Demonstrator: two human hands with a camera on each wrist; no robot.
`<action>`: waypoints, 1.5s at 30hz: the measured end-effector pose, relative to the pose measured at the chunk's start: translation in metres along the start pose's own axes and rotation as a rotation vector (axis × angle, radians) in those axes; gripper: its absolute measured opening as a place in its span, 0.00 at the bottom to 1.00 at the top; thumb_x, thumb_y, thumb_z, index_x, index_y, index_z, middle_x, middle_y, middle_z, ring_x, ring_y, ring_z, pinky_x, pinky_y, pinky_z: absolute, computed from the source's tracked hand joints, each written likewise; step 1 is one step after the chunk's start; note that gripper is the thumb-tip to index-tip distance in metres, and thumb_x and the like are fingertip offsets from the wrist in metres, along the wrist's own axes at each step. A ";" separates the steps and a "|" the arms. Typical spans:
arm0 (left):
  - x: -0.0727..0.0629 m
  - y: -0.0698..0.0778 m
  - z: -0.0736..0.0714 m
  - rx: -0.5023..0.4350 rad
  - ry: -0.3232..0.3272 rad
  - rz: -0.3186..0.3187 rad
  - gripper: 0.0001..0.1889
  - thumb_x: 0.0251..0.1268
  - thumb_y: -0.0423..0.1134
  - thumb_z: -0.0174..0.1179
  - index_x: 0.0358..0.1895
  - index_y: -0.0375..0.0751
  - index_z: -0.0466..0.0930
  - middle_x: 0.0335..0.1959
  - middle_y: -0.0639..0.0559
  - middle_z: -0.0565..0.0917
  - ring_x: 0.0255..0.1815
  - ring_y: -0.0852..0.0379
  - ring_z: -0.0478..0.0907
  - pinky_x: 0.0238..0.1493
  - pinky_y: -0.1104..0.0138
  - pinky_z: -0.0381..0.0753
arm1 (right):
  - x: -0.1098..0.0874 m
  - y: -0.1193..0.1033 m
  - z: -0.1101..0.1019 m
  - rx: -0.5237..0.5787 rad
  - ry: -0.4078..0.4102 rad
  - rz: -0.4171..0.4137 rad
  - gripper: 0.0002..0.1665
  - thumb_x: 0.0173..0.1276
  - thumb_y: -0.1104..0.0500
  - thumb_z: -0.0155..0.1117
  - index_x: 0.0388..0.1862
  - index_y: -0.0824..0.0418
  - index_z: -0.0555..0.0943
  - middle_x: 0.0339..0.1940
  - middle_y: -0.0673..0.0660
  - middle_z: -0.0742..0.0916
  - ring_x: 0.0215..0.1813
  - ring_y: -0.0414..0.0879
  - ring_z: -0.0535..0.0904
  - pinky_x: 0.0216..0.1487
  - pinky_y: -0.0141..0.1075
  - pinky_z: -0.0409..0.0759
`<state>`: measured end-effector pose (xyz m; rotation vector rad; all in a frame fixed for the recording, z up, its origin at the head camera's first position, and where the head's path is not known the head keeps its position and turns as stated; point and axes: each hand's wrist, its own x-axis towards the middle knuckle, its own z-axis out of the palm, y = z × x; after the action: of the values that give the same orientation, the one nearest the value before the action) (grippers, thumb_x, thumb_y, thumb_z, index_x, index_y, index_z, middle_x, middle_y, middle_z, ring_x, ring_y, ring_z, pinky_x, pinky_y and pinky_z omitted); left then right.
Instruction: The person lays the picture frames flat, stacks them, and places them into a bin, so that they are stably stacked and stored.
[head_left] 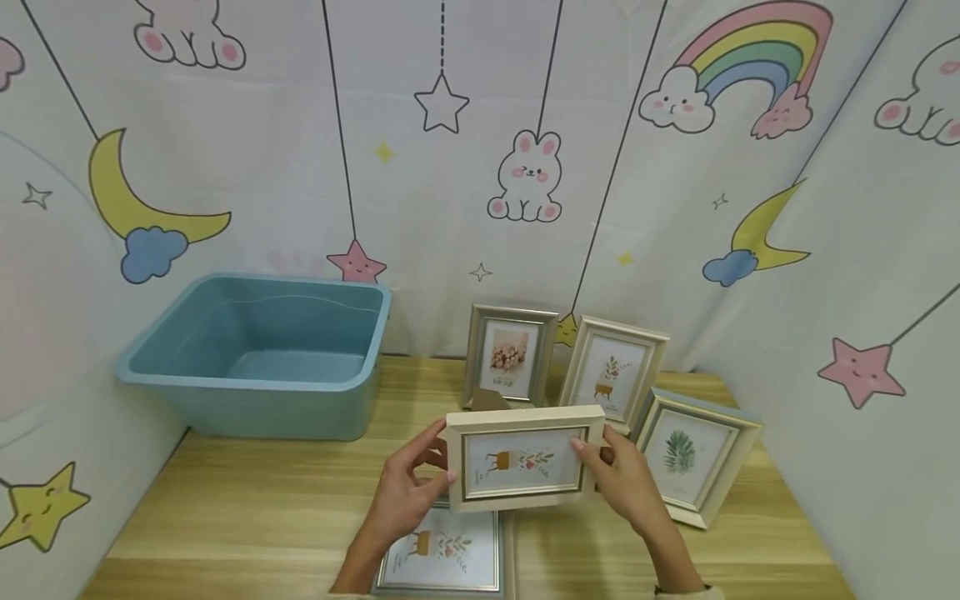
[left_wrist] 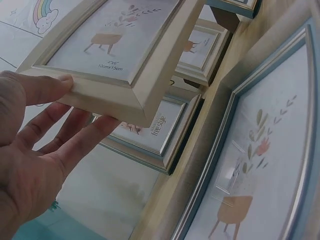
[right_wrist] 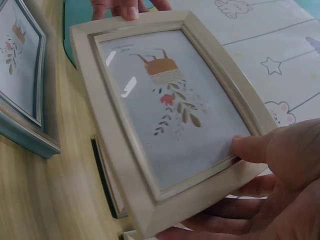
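Observation:
Both hands hold a cream picture frame sideways above the table, its plant-pot print facing up toward the head camera. My left hand grips one short end, thumb on the front and fingers beneath. At the other short end my right hand pinches the border, thumb on the front near the glass and fingers behind. Below the held frame lies a larger picture frame with a similar print, partly covered by the left hand and the held frame.
Behind stand a picture frame with a flower photo, a cream plant-pot frame and a green-leaf frame at right. A blue plastic tub sits at the back left of the wooden table. A patterned curtain hangs behind.

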<state>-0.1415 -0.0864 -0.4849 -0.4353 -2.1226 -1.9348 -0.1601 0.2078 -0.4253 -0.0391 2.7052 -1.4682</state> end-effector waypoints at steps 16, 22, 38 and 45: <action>-0.001 0.001 0.001 0.082 -0.019 -0.014 0.37 0.52 0.15 0.64 0.70 0.35 0.71 0.42 0.43 0.81 0.44 0.61 0.80 0.39 0.66 0.88 | -0.003 0.006 0.002 0.106 -0.082 0.058 0.14 0.75 0.56 0.60 0.50 0.67 0.74 0.29 0.55 0.77 0.40 0.47 0.78 0.44 0.46 0.88; -0.001 0.000 0.003 0.185 -0.002 0.116 0.36 0.55 0.16 0.63 0.71 0.35 0.69 0.43 0.47 0.79 0.47 0.62 0.77 0.41 0.64 0.88 | -0.011 0.011 0.012 0.073 -0.010 -0.004 0.13 0.75 0.59 0.60 0.48 0.68 0.73 0.41 0.64 0.83 0.48 0.55 0.84 0.44 0.45 0.88; 0.011 0.001 0.005 0.110 -0.008 0.187 0.42 0.53 0.24 0.71 0.74 0.38 0.64 0.66 0.35 0.74 0.70 0.55 0.70 0.69 0.73 0.67 | -0.029 0.029 0.062 0.104 0.146 -0.275 0.09 0.75 0.62 0.58 0.46 0.67 0.78 0.45 0.64 0.86 0.50 0.64 0.85 0.44 0.39 0.88; 0.020 0.006 -0.007 -0.017 -0.157 0.232 0.49 0.51 0.20 0.70 0.77 0.31 0.53 0.76 0.30 0.60 0.78 0.64 0.58 0.65 0.52 0.77 | -0.034 0.032 0.071 0.159 0.197 -0.298 0.07 0.74 0.65 0.58 0.46 0.68 0.78 0.45 0.61 0.84 0.51 0.57 0.85 0.49 0.40 0.87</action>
<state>-0.1578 -0.0914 -0.4709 -0.8232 -2.0413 -1.8417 -0.1210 0.1673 -0.4891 -0.3185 2.8205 -1.8560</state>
